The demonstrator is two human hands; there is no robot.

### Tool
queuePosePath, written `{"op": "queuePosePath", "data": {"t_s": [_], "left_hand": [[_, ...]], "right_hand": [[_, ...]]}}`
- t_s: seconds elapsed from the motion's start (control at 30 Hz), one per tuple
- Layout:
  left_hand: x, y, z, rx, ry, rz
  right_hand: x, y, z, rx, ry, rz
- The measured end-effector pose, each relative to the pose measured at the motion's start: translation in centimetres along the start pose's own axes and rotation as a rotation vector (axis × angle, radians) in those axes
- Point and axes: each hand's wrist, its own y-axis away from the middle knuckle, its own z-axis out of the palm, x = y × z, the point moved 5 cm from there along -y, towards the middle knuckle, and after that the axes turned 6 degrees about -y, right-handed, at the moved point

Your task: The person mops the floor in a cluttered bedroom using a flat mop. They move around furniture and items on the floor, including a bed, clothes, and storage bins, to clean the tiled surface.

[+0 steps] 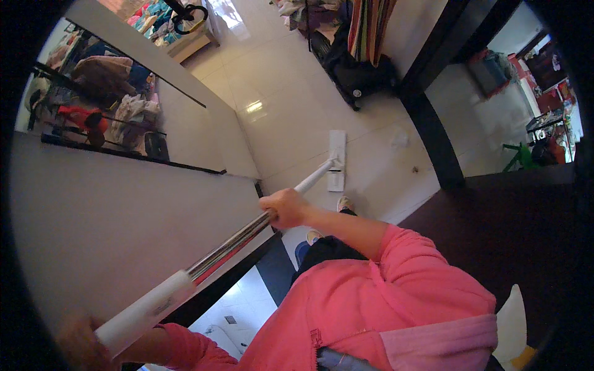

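Note:
A flat mop point(336, 176) with a white rectangular head lies against the pale tiled floor. Its pole runs from there down to the lower left, white near the head, shiny metal midway, white at the grip. My right hand point(288, 208) is closed around the pole, where the lower white section meets the metal. At the lower left, my left hand point(86, 343) is wrapped about the end of the white grip; it is dim and blurred. Both arms wear pink sleeves. My feet stand just short of the mop head.
A wall with a mirror point(99, 99) borders the left side. Ahead stands a dark wheeled bag point(371, 77). A dark door frame point(439, 136) rises at right. On the floor lie a clear scrap point(400, 142) and a small brown bit point(415, 169). A bed point(192, 46) is farther back.

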Motion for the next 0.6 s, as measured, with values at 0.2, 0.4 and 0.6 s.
{"op": "queuePosePath", "data": {"t_s": [0.2, 0.4, 0.6], "left_hand": [[-3.6, 4.6, -1.7, 0.164, 0.017, -0.123], [-3.7, 3.2, 2.2, -0.065, 0.238, -0.119], [-10.4, -0.3, 16.1, -0.506, -0.213, -0.013]], "right_hand": [[3.1, 1.1, -1.2, -0.086, 0.116, 0.085], [2.3, -3.0, -2.1, -0.017, 0.094, -0.057], [9.9, -6.3, -6.7, 0.239, 0.071, 0.015]]}}
